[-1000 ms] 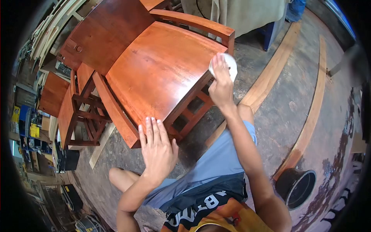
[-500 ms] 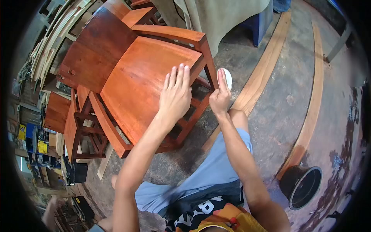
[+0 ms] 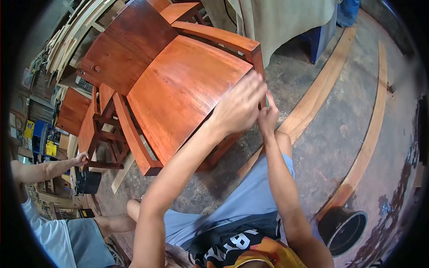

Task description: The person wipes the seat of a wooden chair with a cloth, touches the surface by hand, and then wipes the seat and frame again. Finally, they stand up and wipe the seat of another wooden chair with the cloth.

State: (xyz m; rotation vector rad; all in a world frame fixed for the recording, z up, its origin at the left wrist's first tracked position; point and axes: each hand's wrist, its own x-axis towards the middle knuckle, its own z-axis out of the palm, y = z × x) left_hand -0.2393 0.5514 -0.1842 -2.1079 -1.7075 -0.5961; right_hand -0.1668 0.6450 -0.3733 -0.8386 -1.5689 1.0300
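A reddish-brown varnished wooden armchair stands tilted across the view in front of me. My left hand is over the front corner of its seat, fingers apart, slightly bent and blurred at the tips. It overlaps my right hand, which is just beyond the chair's front leg. The right fingers are closed on a small white round object, of which only a thin edge shows now; the left hand hides the rest.
At left, another person's hand is by a second wooden chair. Long wooden boards lie on the concrete floor, and a black bucket stands at lower right. A draped cloth hangs behind the armchair.
My left hand has moved right from above the seat to its front corner, now in front of my right hand. Another person has come into view at left. The view has shifted slightly.
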